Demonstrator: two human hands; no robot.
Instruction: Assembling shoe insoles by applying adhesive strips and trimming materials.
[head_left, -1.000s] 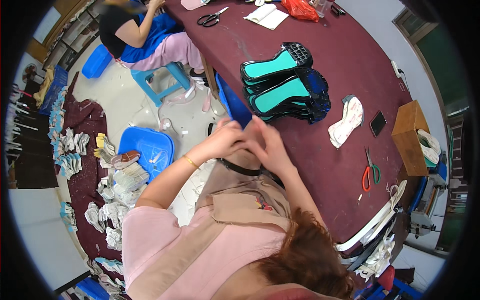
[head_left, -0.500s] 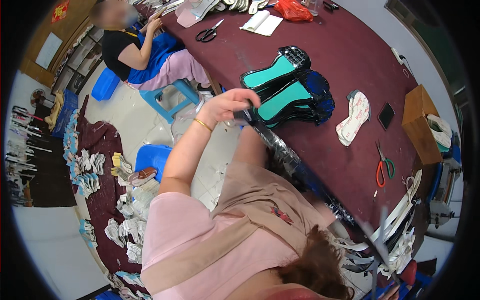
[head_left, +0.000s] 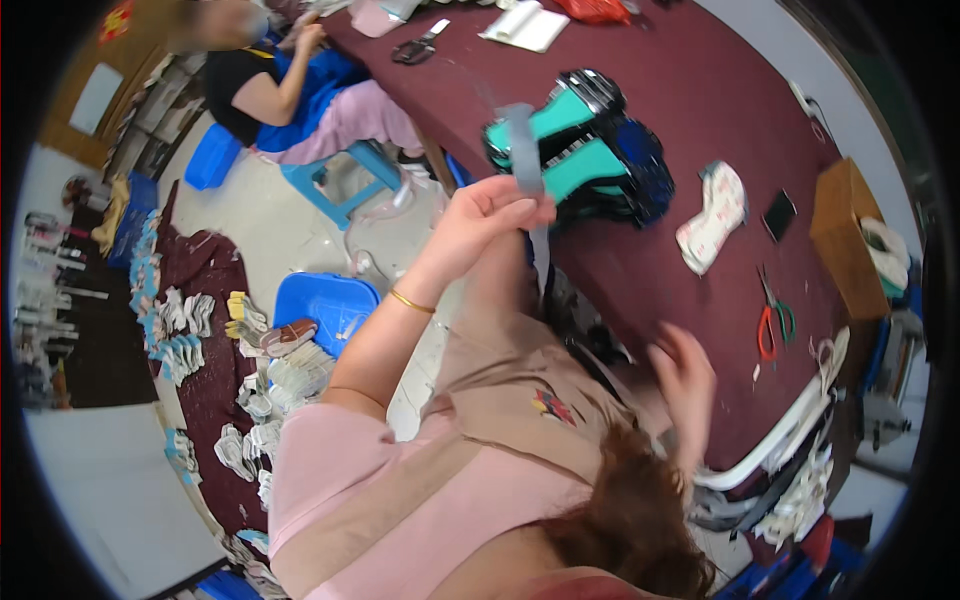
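Observation:
My left hand [head_left: 492,220], with a bangle at its wrist, pinches a blurred grey strip [head_left: 523,150] between thumb and fingers. The strip stands up past the fingertips, and another part hangs below the hand. Just behind it on the table lies a stack of sole-shaped teal and black pieces [head_left: 575,175]; the strip overlaps part of them in view. My right hand [head_left: 685,385], somewhat blurred, hovers by the table's near edge with its fingers apart and nothing visible in them.
On the maroon table [head_left: 690,110] lie white sole-shaped pieces [head_left: 713,220], a phone [head_left: 779,215], red-and-green-handled scissors [head_left: 770,325], black scissors [head_left: 418,48] and a notebook [head_left: 525,27]. A cardboard box [head_left: 845,240] stands at right. Far left, a person [head_left: 270,100] sits on a blue stool [head_left: 345,190].
The shiny dark strip no longer stretches diagonally toward the lower right. My right hand has come up from the lower right corner. My left hand has shifted slightly right and nearer.

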